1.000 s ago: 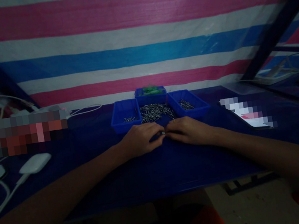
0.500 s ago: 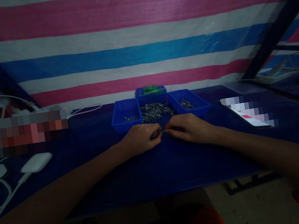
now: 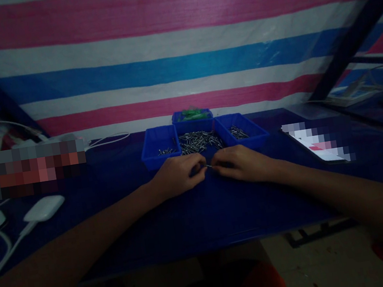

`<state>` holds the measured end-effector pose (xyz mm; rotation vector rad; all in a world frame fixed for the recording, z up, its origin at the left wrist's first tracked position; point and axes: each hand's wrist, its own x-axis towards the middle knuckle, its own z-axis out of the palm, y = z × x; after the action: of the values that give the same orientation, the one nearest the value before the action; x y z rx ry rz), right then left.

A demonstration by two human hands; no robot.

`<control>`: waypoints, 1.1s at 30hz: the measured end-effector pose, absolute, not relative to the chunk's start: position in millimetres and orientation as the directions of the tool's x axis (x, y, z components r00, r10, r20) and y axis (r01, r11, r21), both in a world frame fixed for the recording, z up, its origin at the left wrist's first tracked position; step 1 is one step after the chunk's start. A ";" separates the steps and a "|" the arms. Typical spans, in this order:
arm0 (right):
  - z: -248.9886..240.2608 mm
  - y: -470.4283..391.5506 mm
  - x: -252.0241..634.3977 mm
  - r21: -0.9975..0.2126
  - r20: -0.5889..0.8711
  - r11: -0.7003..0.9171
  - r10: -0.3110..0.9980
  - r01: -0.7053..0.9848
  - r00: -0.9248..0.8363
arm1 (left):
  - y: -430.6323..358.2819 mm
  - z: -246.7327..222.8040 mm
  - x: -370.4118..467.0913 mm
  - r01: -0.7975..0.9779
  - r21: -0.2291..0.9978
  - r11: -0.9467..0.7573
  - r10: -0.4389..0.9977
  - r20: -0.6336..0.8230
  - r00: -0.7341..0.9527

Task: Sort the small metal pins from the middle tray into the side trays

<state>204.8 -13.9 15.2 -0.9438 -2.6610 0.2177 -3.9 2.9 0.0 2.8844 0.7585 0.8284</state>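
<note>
Over the blue table, my left hand (image 3: 180, 175) and my right hand (image 3: 241, 162) meet with bent fingers. Between their fingertips runs a thin metal pin-like piece (image 3: 209, 166), pinched at its left end by my left hand and at its right end by my right. Its ends are hidden by the fingers, so I cannot tell its exact kind. Just beyond the hands lies a loose heap of small shiny metal pieces (image 3: 198, 141). A left blue bin (image 3: 149, 150) and a right blue bin (image 3: 249, 131) flank the heap, each with similar pieces in it.
Behind the heap, a back blue bin (image 3: 192, 125) holds green items (image 3: 192, 113). A phone (image 3: 316, 146), partly blurred out, lies to the right. On the left are a white charger (image 3: 44, 208) with its cable and other white cables. A striped sheet (image 3: 180, 68) hangs behind the blue table (image 3: 202, 218).
The pin-like piece has tilted a little, its left end now higher, and both hands stay pinched together. The whole view has shifted very slightly.
</note>
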 end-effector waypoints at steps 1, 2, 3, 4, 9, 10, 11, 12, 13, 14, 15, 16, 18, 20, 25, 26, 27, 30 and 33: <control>14.7 -13.8 204.3 -0.245 0.225 0.777 0.628 0.580 -0.745 | 2.4 0.7 -4.0 0.428 0.161 -0.889 0.448 0.494 0.745; 14.2 -13.7 203.8 -0.245 0.221 0.781 0.622 0.575 -0.751 | 1.9 1.1 -4.1 0.414 0.146 -0.899 0.428 0.496 0.755; 13.7 -13.8 203.4 -0.246 0.219 0.783 0.619 0.572 -0.754 | 1.4 1.3 -4.0 0.400 0.130 -0.907 0.409 0.494 0.768; 13.3 -13.9 203.2 -0.248 0.218 0.783 0.619 0.571 -0.755 | 0.9 1.2 -3.9 0.385 0.113 -0.916 0.389 0.487 0.782; 11.4 -14.2 203.5 -0.263 0.204 0.783 0.617 0.564 -0.760 | -2.0 4.1 -3.6 0.343 -0.025 -0.939 0.297 0.445 0.845; 10.8 -14.1 203.9 -0.262 0.201 0.781 0.619 0.567 -0.759 | -1.8 7.7 -4.6 0.350 -0.056 -0.935 0.290 0.445 0.847; 10.1 -13.9 204.4 -0.262 0.198 0.777 0.623 0.572 -0.757 | -0.7 13.0 -6.4 0.368 -0.087 -0.926 0.295 0.444 0.846; 9.2 -13.8 204.9 -0.259 0.197 0.774 0.629 0.579 -0.752 | 1.3 19.9 -9.2 0.372 -0.111 -0.922 0.293 0.430 0.854; 8.2 -13.7 205.3 -0.254 0.202 0.767 0.637 0.588 -0.744 | 4.5 28.2 -12.9 0.387 -0.128 -0.913 0.302 0.425 0.853; 7.0 -13.5 205.6 -0.249 0.204 0.765 0.641 0.594 -0.740 | 8.8 37.5 -17.6 0.424 -0.131 -0.896 0.340 0.410 0.846; 5.7 -13.4 205.7 -0.240 0.207 0.761 0.646 0.602 -0.735 | 14.0 47.1 -23.0 0.488 -0.124 -0.864 0.399 0.423 0.813; 4.4 -13.2 205.5 -0.229 0.213 0.759 0.650 0.609 -0.730 | 19.8 56.3 -28.7 0.558 -0.114 -0.822 0.465 0.430 0.774; 1.8 -12.3 204.1 -0.196 0.228 0.759 0.651 0.621 -0.724 | 30.8 71.4 -39.1 0.688 -0.108 -0.718 0.597 0.413 0.688; -0.7 -10.3 201.1 -0.138 0.239 0.766 0.641 0.628 -0.729 | 37.7 79.5 -45.4 0.762 -0.122 -0.635 0.688 0.358 0.631; -4.2 1.3 190.5 0.018 0.264 0.742 0.643 0.670 -0.719 | 28.2 69.6 -36.5 0.763 -0.209 -0.612 0.600 0.505 0.620; -4.7 4.2 188.8 0.038 0.269 0.734 0.645 0.678 -0.715 | 23.1 63.5 -32.3 0.717 -0.238 -0.656 0.536 0.522 0.663; -5.1 6.8 187.6 0.053 0.275 0.727 0.648 0.684 -0.710 | 17.9 56.2 -28.0 0.662 -0.274 -0.698 0.469 0.523 0.712; -6.6 11.1 186.7 0.069 0.261 0.724 0.650 0.686 -0.713 | 4.0 30.3 -17.0 0.420 -0.415 -0.807 0.254 0.399 0.881; -7.8 9.2 188.3 0.109 0.256 0.730 0.635 0.674 -0.729 | -2.5 7.8 -10.3 0.293 -0.413 -0.862 0.192 0.269 0.944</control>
<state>188.3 9.2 -7.8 -1.0462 -2.7320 -0.2884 -10.3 -2.5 7.8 3.5518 0.4681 0.4076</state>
